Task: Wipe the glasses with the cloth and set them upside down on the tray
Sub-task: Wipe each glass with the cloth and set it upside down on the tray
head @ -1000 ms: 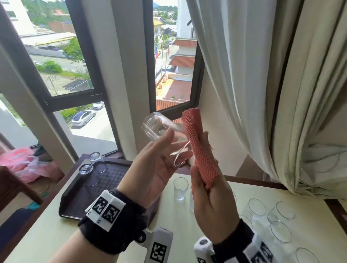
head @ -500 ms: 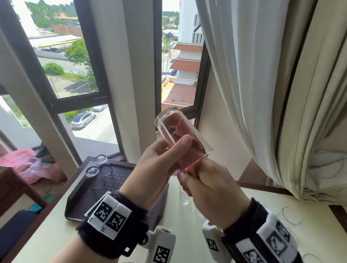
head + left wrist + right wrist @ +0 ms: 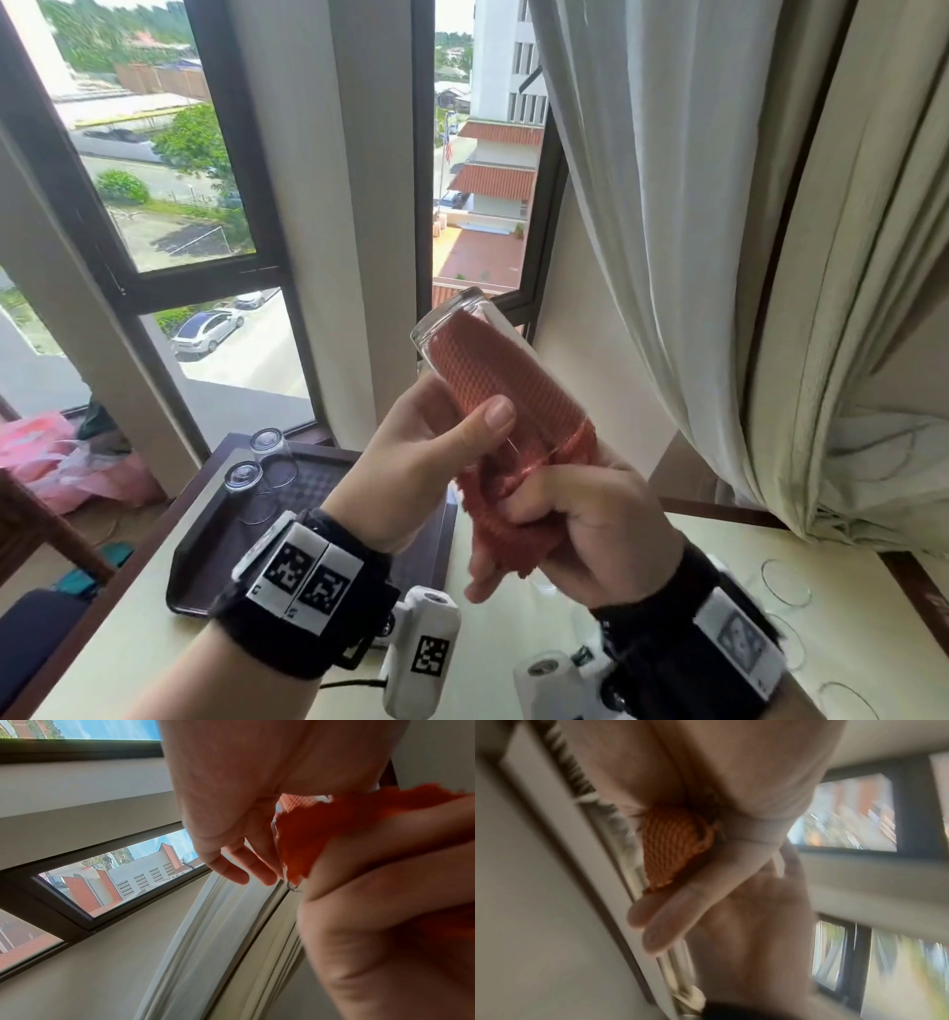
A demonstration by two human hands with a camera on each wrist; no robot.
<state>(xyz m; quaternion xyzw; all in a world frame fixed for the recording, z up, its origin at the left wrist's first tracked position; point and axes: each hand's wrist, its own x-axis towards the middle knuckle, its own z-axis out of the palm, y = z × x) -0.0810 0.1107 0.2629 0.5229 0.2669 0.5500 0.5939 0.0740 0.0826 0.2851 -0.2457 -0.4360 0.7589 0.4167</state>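
My left hand (image 3: 436, 447) grips a clear glass (image 3: 462, 334) held up before the window, its base tilted up and away. A red-orange waffle cloth (image 3: 493, 380) fills the inside of the glass. My right hand (image 3: 575, 534) grips the bunched end of the cloth at the glass's mouth. In the left wrist view the cloth (image 3: 321, 833) shows between both hands; in the blurred right wrist view the cloth (image 3: 672, 845) sits in my right hand's fingers. A dark tray (image 3: 318, 493) lies on the table at the left, with two glasses (image 3: 246, 478) upside down on it.
Several clear glasses (image 3: 785, 580) stand upright on the pale table (image 3: 642, 642) at the right. A white curtain (image 3: 719, 231) hangs close on the right. The window frame (image 3: 246, 216) is straight ahead. Pink bags (image 3: 51, 452) lie by a wooden chair at far left.
The cloth was outside the glass beside its mouth; my right hand has pushed it deep inside. The glass has lifted a little and its base has tilted further up.
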